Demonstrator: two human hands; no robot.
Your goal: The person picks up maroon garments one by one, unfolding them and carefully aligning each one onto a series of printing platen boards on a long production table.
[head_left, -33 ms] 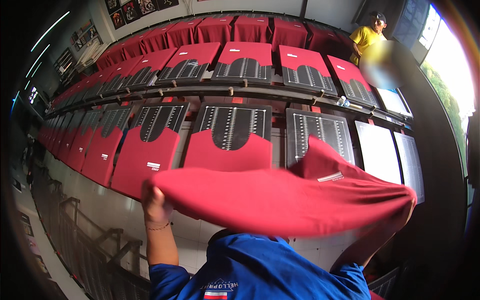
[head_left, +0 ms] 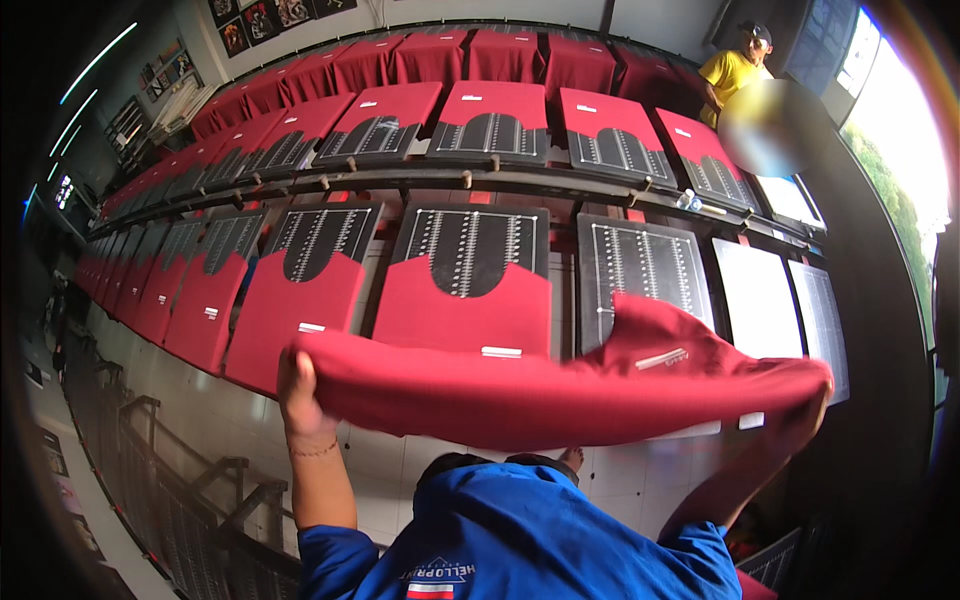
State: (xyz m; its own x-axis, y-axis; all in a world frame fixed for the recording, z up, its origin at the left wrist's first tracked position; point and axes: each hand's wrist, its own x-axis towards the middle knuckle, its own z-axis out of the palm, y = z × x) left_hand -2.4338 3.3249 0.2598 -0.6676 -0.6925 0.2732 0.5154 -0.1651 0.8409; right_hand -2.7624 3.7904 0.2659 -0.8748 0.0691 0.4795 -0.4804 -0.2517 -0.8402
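Observation:
A dark red cut shirt panel [head_left: 560, 400] hangs stretched out in front of me at waist height. A small pale label print shows near its upper right part. My left hand [head_left: 303, 395] grips its left end, thumb on the near side. At the far right end, my right hand [head_left: 802, 415] is closed on the fabric, its fingers partly hidden in shadow and folds. Just beyond the raised panel is a bare black board [head_left: 645, 270] with white guide marks. To its left, another black board [head_left: 480, 240] carries a red panel [head_left: 455, 315] with a curved neckline.
Rows of boards with red panels [head_left: 490, 98] stretch behind a dark metal rail [head_left: 400, 183]. A white board [head_left: 755, 300] stands at the right. A clear bottle [head_left: 686, 200] lies by the rail. Beyond, a person in yellow [head_left: 735, 75] stands at the back right.
The panel's lower edge has risen, and its middle is drawn straighter. More of the red panel behind, with its label, shows. Both hands keep their hold in nearly the same places.

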